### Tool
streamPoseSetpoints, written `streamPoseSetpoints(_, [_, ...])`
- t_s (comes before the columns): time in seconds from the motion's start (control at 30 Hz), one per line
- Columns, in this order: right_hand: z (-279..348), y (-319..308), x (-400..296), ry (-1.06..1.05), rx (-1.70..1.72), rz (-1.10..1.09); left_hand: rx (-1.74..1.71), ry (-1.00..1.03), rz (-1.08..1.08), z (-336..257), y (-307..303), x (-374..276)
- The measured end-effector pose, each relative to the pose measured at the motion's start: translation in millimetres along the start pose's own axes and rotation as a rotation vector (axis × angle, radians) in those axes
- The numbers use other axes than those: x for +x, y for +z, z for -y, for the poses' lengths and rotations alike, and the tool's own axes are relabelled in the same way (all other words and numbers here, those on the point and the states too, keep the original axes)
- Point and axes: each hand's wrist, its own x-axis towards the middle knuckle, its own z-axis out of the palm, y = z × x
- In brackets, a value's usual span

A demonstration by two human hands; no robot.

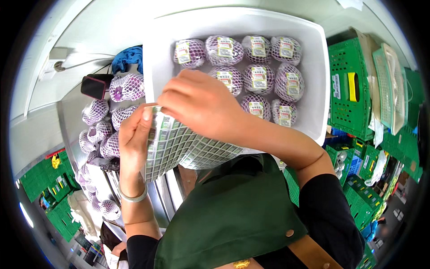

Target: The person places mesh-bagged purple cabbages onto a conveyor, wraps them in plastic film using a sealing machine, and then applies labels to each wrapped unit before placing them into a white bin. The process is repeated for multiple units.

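Note:
My left hand (134, 134) grips the top left corner of a sheet of small printed labels (171, 144), its thumb over the front. My right hand (201, 104) is at the sheet's top edge with fingers bent; whether it pinches a label is hidden. The sheet hangs curved in front of the dark green apron (228, 215). Beyond my hands stands a white foam box (315, 101) holding several round purple items in white foam nets (224, 50), most with a label stuck on. More net-wrapped purple items (126, 88), showing no labels, lie left of the box.
A dark phone-like device (95, 86) and a blue cloth (129, 59) are at the box's left. Green plastic crates (351, 87) are stacked on the right, others (62, 218) at the lower left. Part of another person (119, 248) shows at the lower left.

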Motion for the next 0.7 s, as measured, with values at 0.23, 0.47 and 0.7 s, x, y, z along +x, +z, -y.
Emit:
streamPoseSetpoints(0.23, [-31,-47,-32,0.669,0.508,0.068,-0.042,-0.077,-0.185,43,-22,-10])
streamPoseSetpoints(0.47, [-151,-123,-155,1.340,0.061,0.106,-0.259,-0.052,-0.062,61,-52,-19])
streamPoseSetpoints(0.7, [-183,-95,-150,1.273,-0.437,0.600,-0.066,-0.023,-0.027,50,-41,-18])
